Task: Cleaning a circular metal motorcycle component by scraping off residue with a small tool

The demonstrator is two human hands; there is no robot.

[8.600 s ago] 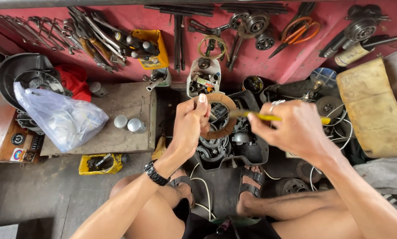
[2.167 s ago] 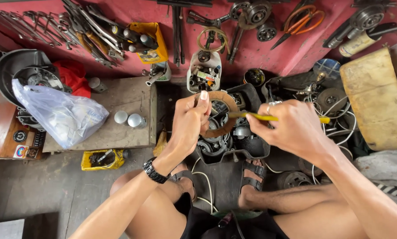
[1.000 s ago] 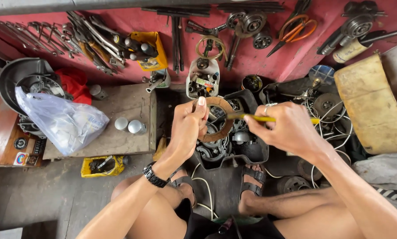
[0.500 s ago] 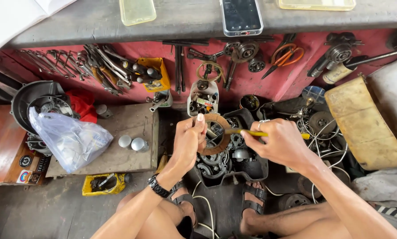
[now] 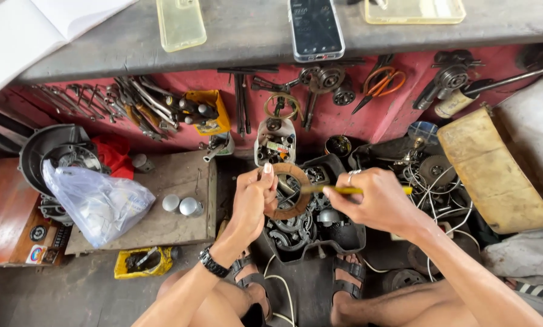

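Note:
My left hand grips a flat brown ring-shaped disc by its left rim and holds it upright over a black tray full of metal engine parts. My right hand is closed around a thin yellow-handled tool, whose tip reaches the disc's upper right edge. A black watch sits on my left wrist. My sandalled feet rest below the tray.
A grey ledge at the top carries a phone, a clear case and an open book. Wrenches, orange-handled snips and parts lie on the red surface. A wooden board holds two small metal cans and a plastic bag.
The view has tilted up, so the grey ledge with the phone and book has come into sight. Both hands keep the same hold on the disc and the yellow tool.

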